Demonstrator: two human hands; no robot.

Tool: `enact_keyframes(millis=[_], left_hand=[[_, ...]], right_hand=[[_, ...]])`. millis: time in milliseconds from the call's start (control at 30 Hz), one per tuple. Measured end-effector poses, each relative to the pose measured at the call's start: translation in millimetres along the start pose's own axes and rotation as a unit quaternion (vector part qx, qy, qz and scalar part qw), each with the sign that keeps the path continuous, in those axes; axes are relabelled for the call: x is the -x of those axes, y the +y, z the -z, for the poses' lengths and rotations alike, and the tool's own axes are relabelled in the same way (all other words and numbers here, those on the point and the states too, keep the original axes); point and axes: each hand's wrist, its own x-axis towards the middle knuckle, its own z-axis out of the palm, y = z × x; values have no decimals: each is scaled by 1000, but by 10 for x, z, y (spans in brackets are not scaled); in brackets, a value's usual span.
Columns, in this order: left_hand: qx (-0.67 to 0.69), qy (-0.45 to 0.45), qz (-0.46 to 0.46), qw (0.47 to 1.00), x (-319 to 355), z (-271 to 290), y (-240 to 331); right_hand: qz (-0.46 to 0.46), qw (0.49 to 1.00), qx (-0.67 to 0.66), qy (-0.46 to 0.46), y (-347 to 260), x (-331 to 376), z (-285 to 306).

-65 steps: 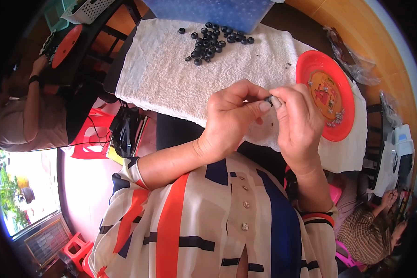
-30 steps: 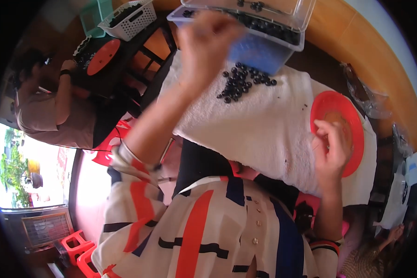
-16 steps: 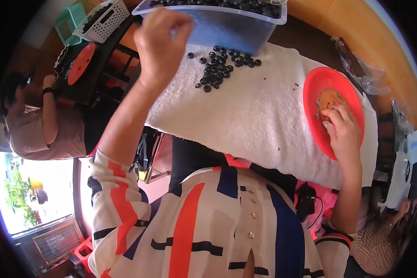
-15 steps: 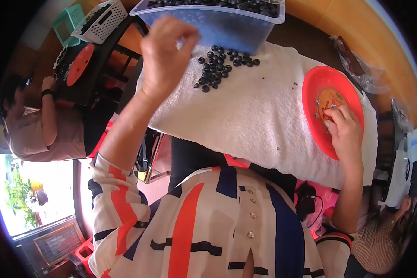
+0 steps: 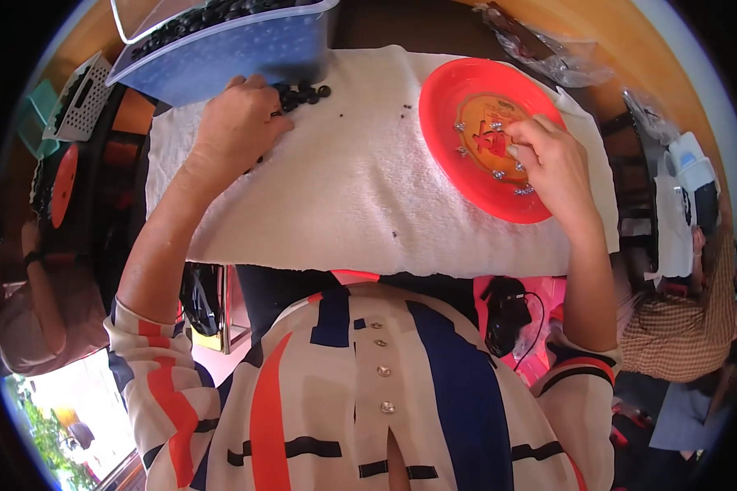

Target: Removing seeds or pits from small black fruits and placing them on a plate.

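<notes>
My left hand (image 5: 236, 127) is over the loose black round beads (image 5: 303, 94) on the white towel (image 5: 360, 180), with its fingers curled down among them. Whatever it grips is hidden, and it covers much of the pile. At the right, my right hand (image 5: 555, 159) reaches over the red oval plate (image 5: 442, 123), thumb and fingertips pinched together. What is in that pinch is too small to make out. Several small shiny silver pieces (image 5: 498, 174) lie scattered on the plate's amber centre near its fingertips.
A blue plastic tub (image 5: 229, 61) heaped with black beads stands beyond my left hand. Clear plastic wrapping (image 5: 549, 61) lies behind the plate. Co-workers sit at both sides, one with an orange-red plate (image 5: 64, 188) and a white basket (image 5: 82, 96) on the left.
My left hand has come down from in front of the tub onto the black beads. My right hand stays at the plate, still pinched. The view has turned toward the right.
</notes>
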Motion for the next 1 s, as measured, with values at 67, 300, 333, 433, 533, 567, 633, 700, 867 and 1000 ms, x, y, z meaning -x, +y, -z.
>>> enact_keyframes(millis=[67,300,333,433,533,567,633,700,867,1000], left_hand=[[1,-11,7,1000,-42,0,15],[122,92,-30,988,-20,-48,50],[122,91,-28,988,27,-17,115],[214,108,-11,971,189,85,429],[209,94,-89,969,322,37,668],[212,95,-88,969,355,23,740],[218,70,-86,970,399,0,841],[223,65,-86,969,416,-44,856],[182,65,-84,978,394,-11,927],[236,146,-74,958,400,36,1046]], right_hand=[[32,996,-76,25,-80,-37,-39],[123,992,36,-9,-269,-154,-260],[124,992,36,-11,-247,-164,-268],[131,991,7,18,-138,-146,-228],[128,990,45,41,-52,-115,-152],[124,991,6,44,-38,-88,-126],[118,991,-31,46,-50,-48,-85],[135,989,-44,39,-102,-31,-61],[183,982,28,37,-236,-76,-279],[190,979,2,75,-234,-65,-266]])
